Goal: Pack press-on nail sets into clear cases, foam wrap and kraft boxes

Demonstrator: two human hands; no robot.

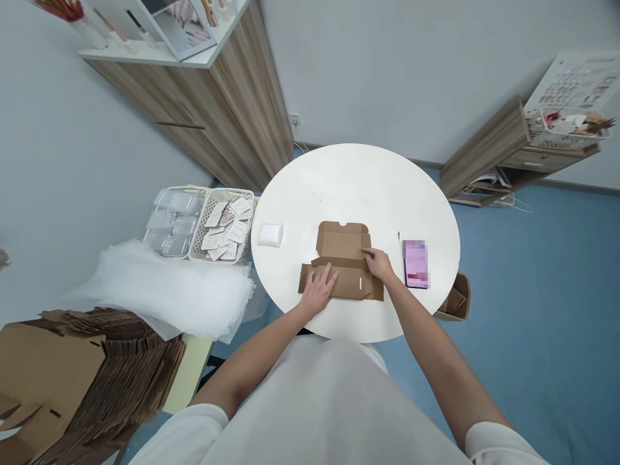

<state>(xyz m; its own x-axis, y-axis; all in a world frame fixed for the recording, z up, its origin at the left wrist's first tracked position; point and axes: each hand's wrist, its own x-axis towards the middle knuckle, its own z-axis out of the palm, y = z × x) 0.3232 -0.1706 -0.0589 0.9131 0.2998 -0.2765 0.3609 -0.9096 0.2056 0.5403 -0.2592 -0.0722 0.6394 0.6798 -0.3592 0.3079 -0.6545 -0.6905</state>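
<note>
The grip of the right hand point(379, 263) seems to pinch the right edge of the half-folded cardboard box point(341, 245) between thumb and fingertips, while the left hand point(318, 292) lies with fingers spread on its near panel. The box is on the near half of the table point(349, 187), its two broad panels joined by a crease. The step in hand looks like working the folds; the next move probably calls for steady pressure from the left and a light pull along the crease from the right. The cardboard is brown, matt and stiff, with slanted flap corners and a small notch in the far edge. The table is round, white and smooth. A phone point(415, 263) lies to the right, a soft white packet point(270, 235) to the left. Farther left are perforated plastic baskets point(245, 242), filmy translucent sheets point(169, 284) and a thick cardboard stack point(140, 368).
</note>
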